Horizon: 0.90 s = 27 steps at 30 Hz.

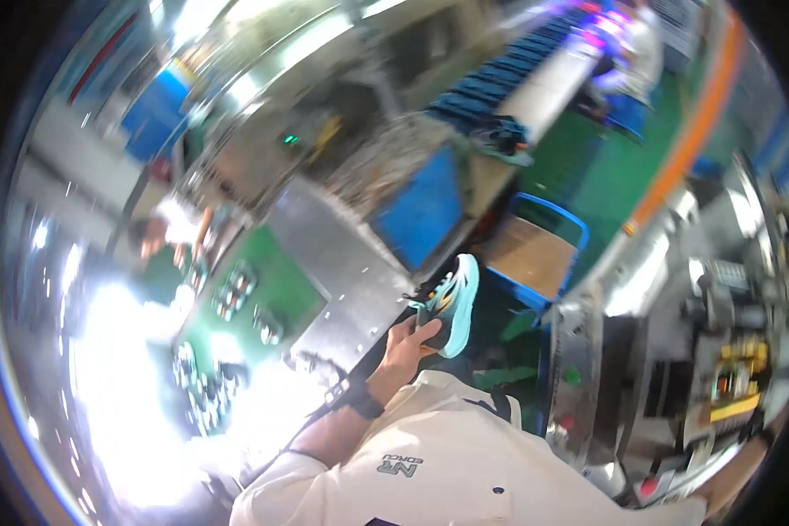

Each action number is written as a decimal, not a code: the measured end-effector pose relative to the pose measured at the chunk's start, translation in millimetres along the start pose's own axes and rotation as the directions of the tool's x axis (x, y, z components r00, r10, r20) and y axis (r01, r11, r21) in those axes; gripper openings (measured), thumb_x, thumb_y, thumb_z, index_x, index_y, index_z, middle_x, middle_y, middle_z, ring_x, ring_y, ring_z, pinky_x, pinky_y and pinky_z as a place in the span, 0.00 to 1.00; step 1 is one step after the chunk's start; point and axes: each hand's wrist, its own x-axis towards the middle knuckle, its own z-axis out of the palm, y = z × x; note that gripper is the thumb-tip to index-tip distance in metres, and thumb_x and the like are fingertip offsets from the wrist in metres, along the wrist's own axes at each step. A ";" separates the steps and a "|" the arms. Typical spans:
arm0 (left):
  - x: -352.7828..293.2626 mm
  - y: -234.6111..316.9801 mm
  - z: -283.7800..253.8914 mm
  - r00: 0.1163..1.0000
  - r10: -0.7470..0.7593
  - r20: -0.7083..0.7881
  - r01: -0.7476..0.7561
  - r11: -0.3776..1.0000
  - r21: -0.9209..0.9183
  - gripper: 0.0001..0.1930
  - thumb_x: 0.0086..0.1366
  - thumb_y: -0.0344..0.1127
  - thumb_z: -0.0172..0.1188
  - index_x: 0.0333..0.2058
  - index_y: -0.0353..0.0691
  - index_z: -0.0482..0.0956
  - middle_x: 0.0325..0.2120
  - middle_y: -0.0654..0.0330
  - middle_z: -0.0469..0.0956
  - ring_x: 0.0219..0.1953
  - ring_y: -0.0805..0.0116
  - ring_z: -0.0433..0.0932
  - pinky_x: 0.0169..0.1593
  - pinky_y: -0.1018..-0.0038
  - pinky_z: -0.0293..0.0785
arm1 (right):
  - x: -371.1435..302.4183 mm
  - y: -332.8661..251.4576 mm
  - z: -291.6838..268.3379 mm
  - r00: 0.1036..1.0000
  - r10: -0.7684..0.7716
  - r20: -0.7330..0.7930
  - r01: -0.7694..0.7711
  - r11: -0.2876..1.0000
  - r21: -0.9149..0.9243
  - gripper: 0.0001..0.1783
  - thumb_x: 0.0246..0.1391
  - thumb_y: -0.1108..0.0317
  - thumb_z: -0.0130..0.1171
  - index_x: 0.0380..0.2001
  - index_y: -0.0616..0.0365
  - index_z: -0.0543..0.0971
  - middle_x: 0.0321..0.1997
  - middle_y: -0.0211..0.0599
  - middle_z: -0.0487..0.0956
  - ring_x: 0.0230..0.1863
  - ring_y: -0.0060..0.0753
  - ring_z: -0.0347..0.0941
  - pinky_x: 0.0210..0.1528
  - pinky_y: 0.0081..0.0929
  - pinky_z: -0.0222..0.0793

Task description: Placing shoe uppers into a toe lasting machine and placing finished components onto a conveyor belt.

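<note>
My left hand (409, 344) is raised in front of my white shirt and grips a turquoise sports shoe (452, 302) with orange and black details, sole side to the right. A black band sits on that wrist. The shoe hangs above the edge of a grey metal worktop (333, 254). My right hand is out of the picture. The whole view is tilted and blurred.
A green conveyor belt (280, 285) left of the worktop carries several small dark parts. A blue bin (421, 210) and a blue-framed cart with a cardboard sheet (535, 254) stand behind the shoe. Shiny machinery (719, 351) is at right. Other people work at far left (162, 230) and top right (631, 53).
</note>
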 end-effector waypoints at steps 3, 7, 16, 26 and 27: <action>7.1 -16.7 -75.8 0.984 0.031 -0.175 -0.046 0.996 -0.079 0.15 0.61 0.33 0.64 0.43 0.27 0.77 0.37 0.54 0.80 0.38 0.64 0.81 0.45 0.70 0.77 | 13.9 5.2 54.6 0.980 -0.092 0.178 0.082 0.995 0.061 0.18 0.59 0.61 0.61 0.46 0.63 0.78 0.40 0.35 0.82 0.40 0.23 0.76 0.43 0.23 0.71; 33.0 -22.2 -181.8 0.816 -0.057 -0.575 0.043 0.998 -0.039 0.18 0.58 0.37 0.67 0.40 0.26 0.79 0.34 0.53 0.81 0.34 0.62 0.81 0.38 0.66 0.80 | 80.4 -8.4 169.7 0.923 -0.221 0.315 0.188 0.973 0.131 0.17 0.59 0.62 0.61 0.46 0.63 0.78 0.41 0.35 0.82 0.40 0.23 0.76 0.43 0.23 0.71; 106.7 -20.8 -468.2 0.427 0.066 -0.902 0.065 0.992 0.104 0.18 0.52 0.42 0.67 0.35 0.33 0.77 0.25 0.53 0.79 0.22 0.66 0.78 0.22 0.68 0.72 | 151.6 -97.0 308.6 0.905 -0.215 0.366 0.259 0.963 -0.075 0.17 0.59 0.62 0.61 0.46 0.63 0.78 0.42 0.35 0.81 0.41 0.24 0.76 0.44 0.24 0.71; 132.8 226.1 -603.3 0.294 0.911 -0.288 0.251 0.217 0.943 0.15 0.64 0.43 0.58 0.33 0.35 0.74 0.31 0.48 0.76 0.32 0.50 0.76 0.32 0.58 0.71 | 81.6 -311.1 551.3 0.794 -0.145 0.590 0.221 0.973 -0.058 0.13 0.61 0.68 0.54 0.43 0.67 0.77 0.42 0.39 0.79 0.43 0.34 0.76 0.49 0.27 0.71; 122.2 304.3 -586.8 0.282 0.959 0.014 0.292 -0.100 0.951 0.11 0.64 0.40 0.58 0.33 0.37 0.75 0.30 0.50 0.76 0.30 0.53 0.76 0.30 0.64 0.70 | 67.9 -344.3 578.4 0.766 -0.165 0.622 0.290 0.951 -0.106 0.14 0.62 0.66 0.53 0.44 0.67 0.77 0.42 0.40 0.79 0.43 0.34 0.76 0.50 0.28 0.71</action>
